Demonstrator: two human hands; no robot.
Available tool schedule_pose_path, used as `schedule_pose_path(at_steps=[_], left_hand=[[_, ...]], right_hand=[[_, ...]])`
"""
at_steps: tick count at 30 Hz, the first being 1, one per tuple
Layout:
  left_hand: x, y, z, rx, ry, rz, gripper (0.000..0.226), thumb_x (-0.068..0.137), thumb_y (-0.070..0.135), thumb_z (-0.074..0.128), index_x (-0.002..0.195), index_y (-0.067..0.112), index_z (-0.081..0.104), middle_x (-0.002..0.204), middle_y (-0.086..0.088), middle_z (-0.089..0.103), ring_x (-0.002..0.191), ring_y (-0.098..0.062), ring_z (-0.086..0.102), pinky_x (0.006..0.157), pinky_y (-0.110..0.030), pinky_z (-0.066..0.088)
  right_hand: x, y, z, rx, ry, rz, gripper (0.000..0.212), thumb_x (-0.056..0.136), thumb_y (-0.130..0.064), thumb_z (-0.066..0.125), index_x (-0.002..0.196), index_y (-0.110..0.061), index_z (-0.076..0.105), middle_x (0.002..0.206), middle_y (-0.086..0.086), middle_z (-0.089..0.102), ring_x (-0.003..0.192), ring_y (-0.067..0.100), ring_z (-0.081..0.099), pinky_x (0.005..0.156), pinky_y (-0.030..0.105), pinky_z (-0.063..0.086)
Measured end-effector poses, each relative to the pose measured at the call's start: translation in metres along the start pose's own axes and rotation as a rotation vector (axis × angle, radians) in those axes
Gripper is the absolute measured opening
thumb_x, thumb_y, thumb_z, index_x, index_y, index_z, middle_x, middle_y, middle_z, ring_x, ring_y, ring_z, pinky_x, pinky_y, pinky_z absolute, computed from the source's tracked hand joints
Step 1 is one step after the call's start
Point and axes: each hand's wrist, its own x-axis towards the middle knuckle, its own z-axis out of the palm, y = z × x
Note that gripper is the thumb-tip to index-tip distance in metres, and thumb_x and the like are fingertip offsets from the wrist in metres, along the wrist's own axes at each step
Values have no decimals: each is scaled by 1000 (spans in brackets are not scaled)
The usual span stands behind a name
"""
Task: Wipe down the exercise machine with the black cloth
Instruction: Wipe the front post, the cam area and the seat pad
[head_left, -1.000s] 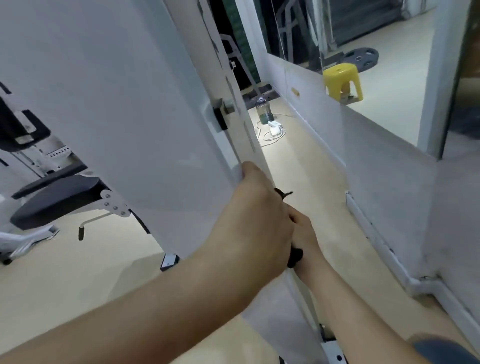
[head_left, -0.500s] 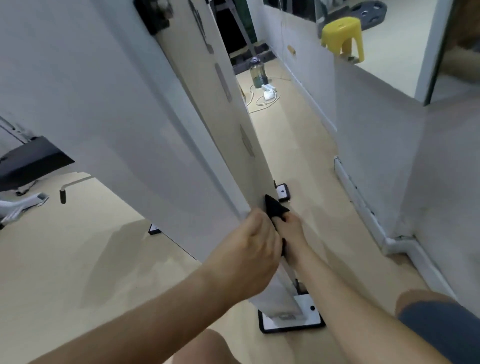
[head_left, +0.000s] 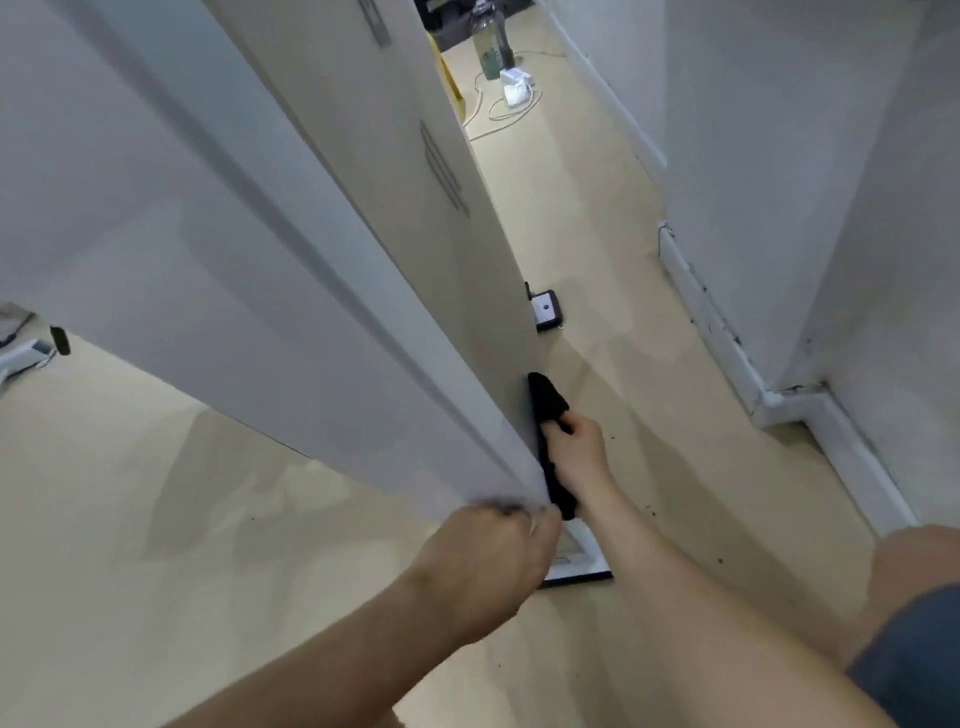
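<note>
While right hand (head_left: 579, 451) grips cloth (head_left: 546, 400), pressed to machine (head_left: 311, 270)

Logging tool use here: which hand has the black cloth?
The right hand, holding the black cloth against the white panel's side face. The left hand has no cloth; it only grips the panel's bottom corner.

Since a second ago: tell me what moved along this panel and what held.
The left hand and the right hand both slid down the edge of the white panel to just above its base plate, the black cloth wiping the side face on the way. Unchanged: right hand grips the cloth, left hand grips the panel's edge; nothing let go.
</note>
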Motion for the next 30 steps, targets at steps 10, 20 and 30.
schedule_pose_path(at_steps=[10,20,30], left_hand=[[39,25,29,-391,167,-437,64,87,15,44,143,10,14,85,-1,64,62,-20,44,57,-30,33],[22,34,46,-441,124,-256,40,75,17,47,109,37,52,84,13,64,68,-14,59,48,-24,33],[25,12,73,-596,219,-285,62,64,10,42,117,42,48,91,9,71,79,-22,64,61,-33,54]], right_hand=[[-28,-4,-6,385,-220,-148,32,99,-8,51,125,-20,65,118,-4,70,109,9,65,95,23,50],[-24,134,-11,285,314,208,25,88,-6,62,79,-23,78,79,1,70,78,18,61,74,34,52],[-2,129,-11,382,300,330,33,88,8,50,100,-13,74,95,3,72,88,23,66,90,42,53]])
